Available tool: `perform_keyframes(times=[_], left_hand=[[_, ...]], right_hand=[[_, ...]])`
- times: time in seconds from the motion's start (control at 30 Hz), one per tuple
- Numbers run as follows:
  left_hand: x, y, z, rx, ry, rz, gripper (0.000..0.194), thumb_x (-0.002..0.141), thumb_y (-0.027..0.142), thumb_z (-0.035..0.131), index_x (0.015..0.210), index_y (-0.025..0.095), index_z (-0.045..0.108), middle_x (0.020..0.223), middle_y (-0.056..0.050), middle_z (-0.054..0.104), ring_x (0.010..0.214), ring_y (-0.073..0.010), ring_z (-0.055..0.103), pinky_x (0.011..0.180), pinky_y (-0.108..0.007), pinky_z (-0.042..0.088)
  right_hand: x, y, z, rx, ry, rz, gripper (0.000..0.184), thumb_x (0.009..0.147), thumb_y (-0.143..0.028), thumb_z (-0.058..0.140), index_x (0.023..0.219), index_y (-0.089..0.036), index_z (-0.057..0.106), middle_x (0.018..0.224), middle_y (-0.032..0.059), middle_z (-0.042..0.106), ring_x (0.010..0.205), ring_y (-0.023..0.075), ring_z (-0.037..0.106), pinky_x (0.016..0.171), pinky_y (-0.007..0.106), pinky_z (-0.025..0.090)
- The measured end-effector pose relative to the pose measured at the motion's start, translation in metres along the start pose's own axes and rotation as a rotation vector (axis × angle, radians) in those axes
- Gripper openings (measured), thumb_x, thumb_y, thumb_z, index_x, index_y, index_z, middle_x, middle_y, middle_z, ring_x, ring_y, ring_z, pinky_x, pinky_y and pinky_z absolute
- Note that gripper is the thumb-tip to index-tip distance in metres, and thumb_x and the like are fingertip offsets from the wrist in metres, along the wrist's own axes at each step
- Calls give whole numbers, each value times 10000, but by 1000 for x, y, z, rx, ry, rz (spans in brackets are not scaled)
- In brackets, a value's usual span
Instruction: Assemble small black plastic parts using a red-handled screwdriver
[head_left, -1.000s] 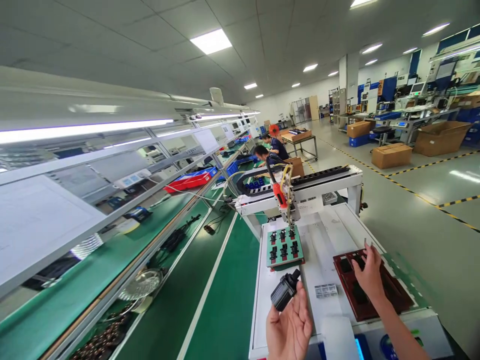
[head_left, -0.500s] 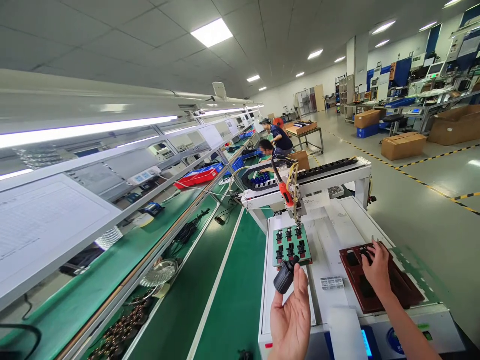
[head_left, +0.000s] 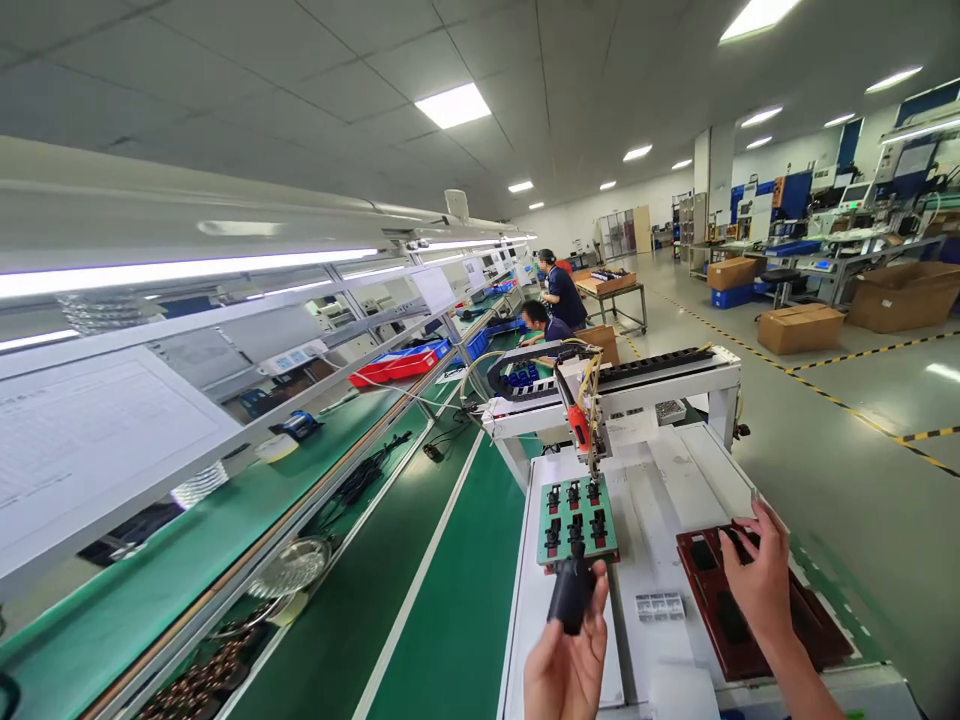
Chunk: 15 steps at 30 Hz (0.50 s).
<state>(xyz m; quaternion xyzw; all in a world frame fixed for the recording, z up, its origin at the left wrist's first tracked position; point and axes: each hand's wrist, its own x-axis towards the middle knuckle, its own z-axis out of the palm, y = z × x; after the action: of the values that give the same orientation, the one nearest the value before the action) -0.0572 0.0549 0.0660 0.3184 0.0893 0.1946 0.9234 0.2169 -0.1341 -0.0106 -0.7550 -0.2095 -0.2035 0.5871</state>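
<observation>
My left hand (head_left: 566, 662) is low in the view and grips a small black cylindrical part (head_left: 570, 591), held up just in front of the green fixture plate (head_left: 576, 518). That plate carries several black parts and sits under the white gantry machine's screwdriver head (head_left: 582, 425). My right hand (head_left: 757, 575) rests on the dark red fixture tray (head_left: 802, 625) on the machine bed's right side, with its fingers curled over the tray's near pockets. Whether those fingers hold anything is hidden.
A green conveyor belt (head_left: 420, 590) runs along the left, with shelving and light bars above it. Two seated workers (head_left: 551, 305) are farther down the line. Cardboard boxes (head_left: 799, 328) stand on the floor at right. A small label sheet (head_left: 658, 606) lies on the white bed.
My left hand has turned the black part more upright and brought it closer to the green plate. My right hand stays on the red tray. The view has shifted slightly.
</observation>
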Motion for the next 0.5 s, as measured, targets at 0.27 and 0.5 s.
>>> perform_keyframes(times=[0.27, 0.5], left_hand=[[-1, -35, -8, 42, 3, -67, 800, 691, 343, 998, 1365, 420, 574, 1388, -98, 663, 1342, -396, 632, 937, -454, 626], [0, -62, 4, 163, -102, -194, 750, 632, 591, 987, 1250, 353, 635, 1334, -101, 676, 1288, -440, 651, 853, -488, 653]], right_hand=[[-3, -131, 1, 492, -173, 399, 877, 764, -430, 892, 1506, -319, 439, 1556, 140, 479, 1128, 268, 623, 832, 394, 658], [-27, -182, 4, 754, -301, 591, 859, 718, -351, 954, 1457, -327, 516, 1554, 111, 511, 1103, 221, 601, 873, 363, 602]])
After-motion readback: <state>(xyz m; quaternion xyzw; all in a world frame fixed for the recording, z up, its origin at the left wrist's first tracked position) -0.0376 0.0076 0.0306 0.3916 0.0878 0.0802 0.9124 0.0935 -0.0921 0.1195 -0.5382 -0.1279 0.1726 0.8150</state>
